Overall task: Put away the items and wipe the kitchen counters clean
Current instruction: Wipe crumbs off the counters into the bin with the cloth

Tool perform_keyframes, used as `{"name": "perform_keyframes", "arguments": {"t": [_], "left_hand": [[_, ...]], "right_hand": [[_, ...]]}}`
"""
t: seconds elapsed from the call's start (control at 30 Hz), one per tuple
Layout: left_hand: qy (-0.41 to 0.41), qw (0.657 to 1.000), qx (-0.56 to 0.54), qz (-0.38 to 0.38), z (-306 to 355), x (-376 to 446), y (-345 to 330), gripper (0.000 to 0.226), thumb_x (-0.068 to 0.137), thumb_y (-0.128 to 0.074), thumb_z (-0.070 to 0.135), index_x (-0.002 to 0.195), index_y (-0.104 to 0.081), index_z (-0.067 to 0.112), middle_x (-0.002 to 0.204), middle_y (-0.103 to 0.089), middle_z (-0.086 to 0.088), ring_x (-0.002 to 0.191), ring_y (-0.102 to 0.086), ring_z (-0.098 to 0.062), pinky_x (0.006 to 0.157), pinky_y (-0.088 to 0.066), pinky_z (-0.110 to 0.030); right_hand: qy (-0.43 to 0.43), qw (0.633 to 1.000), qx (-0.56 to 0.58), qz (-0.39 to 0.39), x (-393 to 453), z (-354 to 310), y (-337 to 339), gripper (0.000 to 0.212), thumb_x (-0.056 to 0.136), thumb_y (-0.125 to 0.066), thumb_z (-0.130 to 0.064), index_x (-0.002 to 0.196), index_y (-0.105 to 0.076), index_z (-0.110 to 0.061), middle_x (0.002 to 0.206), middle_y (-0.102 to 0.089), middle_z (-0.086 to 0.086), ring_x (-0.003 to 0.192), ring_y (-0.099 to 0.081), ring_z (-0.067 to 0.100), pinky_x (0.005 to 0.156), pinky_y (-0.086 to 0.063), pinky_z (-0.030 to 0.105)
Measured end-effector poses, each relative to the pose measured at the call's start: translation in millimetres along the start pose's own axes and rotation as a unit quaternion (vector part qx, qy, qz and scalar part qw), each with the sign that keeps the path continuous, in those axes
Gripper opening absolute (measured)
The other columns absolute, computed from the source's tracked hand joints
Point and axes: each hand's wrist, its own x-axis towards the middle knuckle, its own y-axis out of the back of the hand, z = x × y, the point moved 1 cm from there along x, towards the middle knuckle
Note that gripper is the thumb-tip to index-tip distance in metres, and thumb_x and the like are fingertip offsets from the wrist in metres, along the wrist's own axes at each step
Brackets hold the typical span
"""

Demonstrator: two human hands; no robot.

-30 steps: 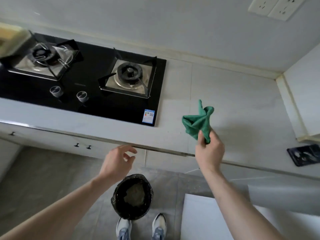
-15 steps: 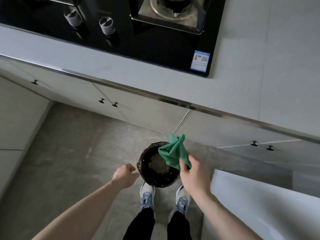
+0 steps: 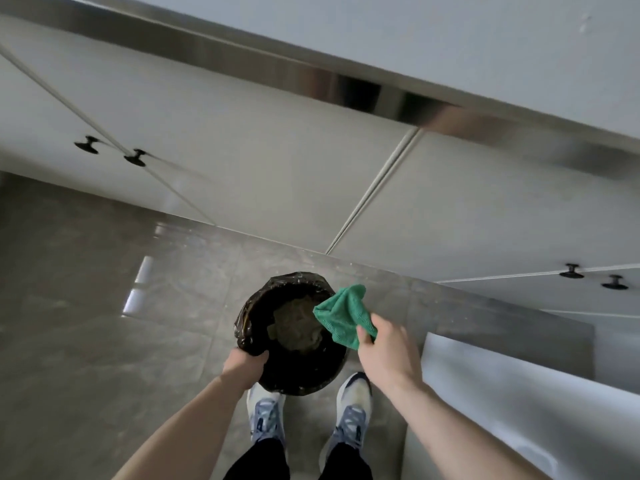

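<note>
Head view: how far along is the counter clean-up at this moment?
Done: hard to judge; only a bare strip of the counter shows. In hand: the right hand holds the green cloth over the lined trash bin, whose rim the left hand grips; this looks like shaking debris out. Left: probably more wiping, then stowing the cloth.

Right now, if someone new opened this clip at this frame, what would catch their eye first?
The bright green cloth, pinched in the right hand over the right rim of the black-lined trash bin on the floor. The left hand grips the bin's near-left rim, just ahead of the person's blue sneakers. Above runs a row of white cabinet doors with small black knobs.
</note>
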Motion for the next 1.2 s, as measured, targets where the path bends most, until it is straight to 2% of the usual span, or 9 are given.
{"name": "perform_keyframes", "arguments": {"t": [0.13,0.37,0.53,0.6,0.77,0.87,0.97,1.1,1.2], "left_hand": [[-0.027,0.998,0.018,0.05,7.9,2.6,-9.1,0.017,0.089,-0.063,0.023,0.1,-0.066,0.009,0.096,-0.072,-0.014,0.088,-0.069,-0.031,0.077,-0.056,-0.035],[-0.065,0.996,0.04,0.056,32.3,-21.0,-15.7,0.025,0.084,-0.058,0.019,0.107,-0.063,0.01,0.095,-0.066,-0.011,0.086,-0.06,-0.031,0.077,-0.048,-0.031],[-0.055,0.992,0.086,0.073,26.4,-65.1,10.2,0.032,0.079,-0.058,0.024,0.108,-0.053,0.01,0.102,-0.068,-0.014,0.092,-0.065,-0.037,0.083,-0.057,-0.04],[-0.07,0.99,0.094,0.077,28.2,-99.2,30.1,0.032,0.081,-0.06,0.02,0.11,-0.051,0.012,0.102,-0.067,-0.013,0.093,-0.065,-0.036,0.077,-0.053,-0.036],[-0.086,0.991,0.086,0.047,38.0,-202.8,84.4,0.019,0.08,-0.058,0.015,0.097,-0.066,0.015,0.086,-0.069,-0.008,0.08,-0.067,-0.028,0.06,-0.047,-0.027],[-0.091,0.992,0.078,0.029,43.4,-266.9,115.4,0.017,0.08,-0.056,0.012,0.092,-0.068,0.013,0.082,-0.07,-0.009,0.075,-0.068,-0.027,0.055,-0.048,-0.025],[-0.101,0.991,0.084,0.015,55.4,-317.6,137.6,0.016,0.081,-0.054,0.01,0.088,-0.069,0.009,0.08,-0.071,-0.011,0.07,-0.07,-0.026,0.055,-0.057,-0.028],[-0.117,0.988,0.099,-0.003,70.3,-369.7,151.6,0.016,0.081,-0.055,0.013,0.087,-0.069,0.008,0.082,-0.072,-0.012,0.071,-0.072,-0.028,0.061,-0.064,-0.034],[-0.124,0.986,0.109,0.001,81.3,-395.2,153.1,0.009,0.085,-0.056,0.012,0.08,-0.064,0.008,0.078,-0.067,-0.009,0.066,-0.066,-0.021,0.055,-0.058,-0.028]], "right_hand": [[-0.025,1.0,0.0,-0.01,3.0,14.8,-0.1,0.016,0.099,-0.053,-0.033,0.105,-0.067,-0.027,0.075,-0.063,-0.007,0.067,-0.053,0.021,0.056,-0.039,0.03],[-0.036,0.999,0.021,0.002,-5.9,25.7,19.2,0.017,0.099,-0.051,-0.037,0.103,-0.065,-0.028,0.076,-0.067,-0.005,0.072,-0.063,0.025,0.059,-0.048,0.032],[-0.043,0.999,0.029,0.007,-39.7,29.4,53.8,0.016,0.099,-0.051,-0.036,0.102,-0.065,-0.028,0.077,-0.068,-0.006,0.075,-0.063,0.023,0.062,-0.05,0.033],[-0.035,0.999,0.035,0.011,-59.8,22.2,75.0,0.015,0.1,-0.052,-0.034,0.1,-0.065,-0.027,0.071,-0.063,-0.008,0.07,-0.059,0.021,0.06,-0.046,0.032],[-0.042,0.997,0.056,0.029,-122.2,-7.7,144.7,0.02,0.1,-0.053,-0.03,0.081,-0.05,-0.03,0.063,-0.054,-0.008,0.065,-0.055,0.024,0.06,-0.048,0.036],[-0.042,0.993,0.082,0.069,-165.8,-26.6,189.8,0.012,0.1,-0.054,-0.029,0.092,-0.063,-0.026,0.063,-0.053,-0.011,0.063,-0.054,0.02,0.058,-0.045,0.034],[-0.028,0.985,0.111,0.129,-194.6,-42.0,233.6,0.019,0.101,-0.055,-0.03,0.11,-0.069,-0.024,0.067,-0.054,-0.014,0.06,-0.049,0.013,0.058,-0.035,0.028],[-0.025,0.965,0.149,0.215,-204.3,-51.8,298.0,0.018,0.099,-0.058,-0.03,0.102,-0.07,-0.016,0.079,-0.069,0.002,0.072,-0.06,0.028,0.063,-0.034,0.029],[-0.03,0.943,0.172,0.284,-189.2,-49.7,346.6,0.018,0.098,-0.059,-0.031,0.093,-0.068,-0.015,0.08,-0.069,0.005,0.079,-0.063,0.034,0.064,-0.041,0.034]]}}
